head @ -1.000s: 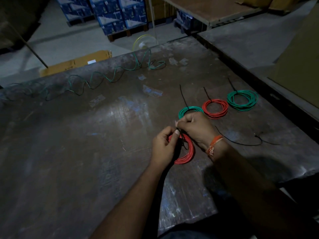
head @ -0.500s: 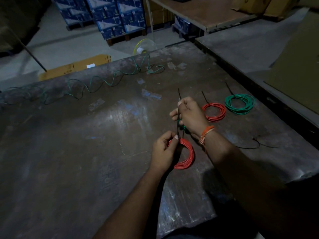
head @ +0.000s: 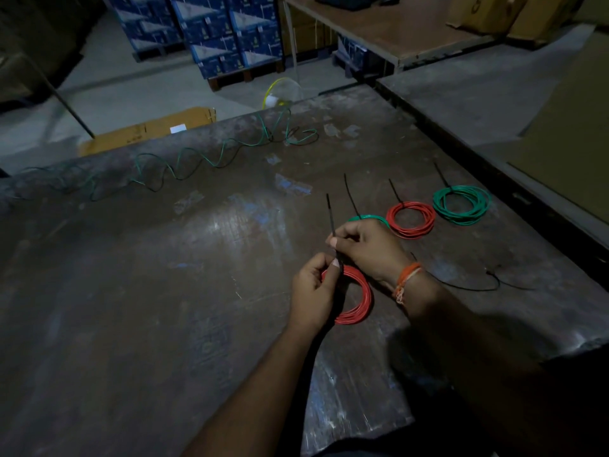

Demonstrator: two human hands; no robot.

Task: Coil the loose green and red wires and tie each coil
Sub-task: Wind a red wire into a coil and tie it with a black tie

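Table [head: 164, 324]: dark, scuffed; near and left edges cut off by frame, lighting poor. Boxes [head: 217, 31]: blue stack on floor beyond, top cut off, count unclear. Loose wire [head: 184, 166]: 1 green length w/ a black strand alongside, snaking along far edge; left end lost in shadow. Coils: 4 total, 2 red, 2 green. Far green coil [head: 463, 204] and tied red coil [head: 411, 220] lie right of centre, each w/ a black tie tail up. Near green coil [head: 365, 219] mostly hidden behind right hand [head: 369, 249]. Red coil [head: 357, 298] partly hidden by left hand [head: 313, 288], which grips it. Right hand pinches tie [head: 330, 216], tail upright. Spare tie [head: 478, 286]: 1, flat, right of wrist.
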